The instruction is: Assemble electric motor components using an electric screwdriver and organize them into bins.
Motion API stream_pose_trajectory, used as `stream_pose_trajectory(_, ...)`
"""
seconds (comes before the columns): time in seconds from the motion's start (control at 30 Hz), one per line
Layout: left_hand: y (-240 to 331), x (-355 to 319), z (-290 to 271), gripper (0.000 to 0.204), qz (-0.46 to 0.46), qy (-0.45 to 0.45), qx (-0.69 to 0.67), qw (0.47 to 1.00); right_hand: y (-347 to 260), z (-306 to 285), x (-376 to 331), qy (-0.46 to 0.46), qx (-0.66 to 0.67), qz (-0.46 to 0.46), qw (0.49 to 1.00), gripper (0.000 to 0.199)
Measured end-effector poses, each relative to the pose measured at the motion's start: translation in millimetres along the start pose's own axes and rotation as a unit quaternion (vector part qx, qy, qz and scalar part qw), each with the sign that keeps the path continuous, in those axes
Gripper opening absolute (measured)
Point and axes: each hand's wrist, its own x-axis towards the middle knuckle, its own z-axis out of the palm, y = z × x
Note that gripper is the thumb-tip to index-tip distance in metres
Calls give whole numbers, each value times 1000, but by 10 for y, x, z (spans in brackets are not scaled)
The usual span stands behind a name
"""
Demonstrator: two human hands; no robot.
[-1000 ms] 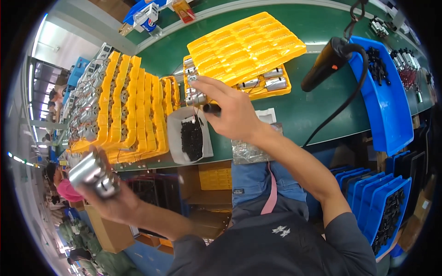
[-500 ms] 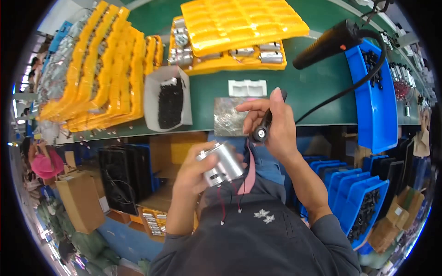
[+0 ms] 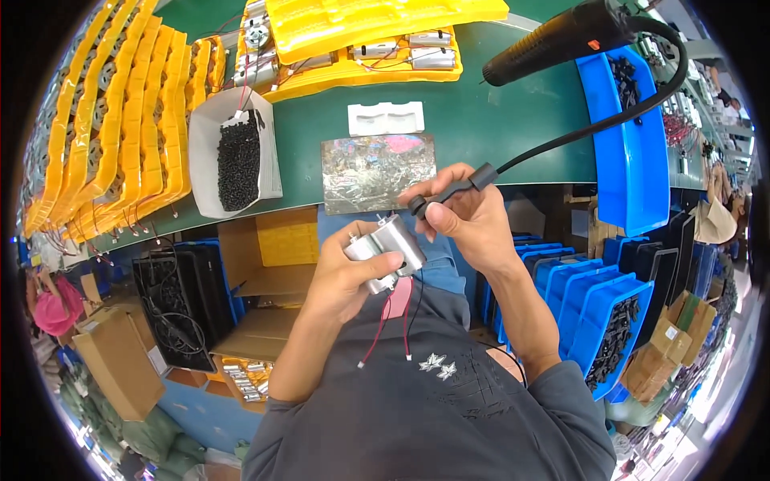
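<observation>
My left hand is closed round two small silver electric motors, held side by side with their shafts tilted up and away. Thin red and black wires with small white connectors hang from them in front of my shirt. Just right of the motors, my right hand pinches a slim black part with a rounded near end and a thicker collar at the far end. A black cable meets the collar in view; I cannot tell whether they are joined. The part's near end is close to the motors.
A metal plate and white two-slot holder lie on the green bench. Left stand a white box of small black pieces and stacked yellow trays. A black cylindrical tool hangs above, near a blue bin.
My view has shifted, moving the bench leftward and up in the picture. The motors and the black part have come closer together. The black part has turned more level in my right hand.
</observation>
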Motion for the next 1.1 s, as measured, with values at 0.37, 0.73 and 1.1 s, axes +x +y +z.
stream_pose_trajectory(0.37,160,-86,66,62,50,-27,190,980,32,-22,47,-47,-65,-7,997,26)
stream_pose_trajectory(0.73,182,-122,22,64,86,-35,313,945,9,-109,100,-147,-190,-56,969,25)
stream_pose_trajectory(1.1,93,-96,185,67,220,70,573,786,-89,-106,92,-146,-453,-96,874,34)
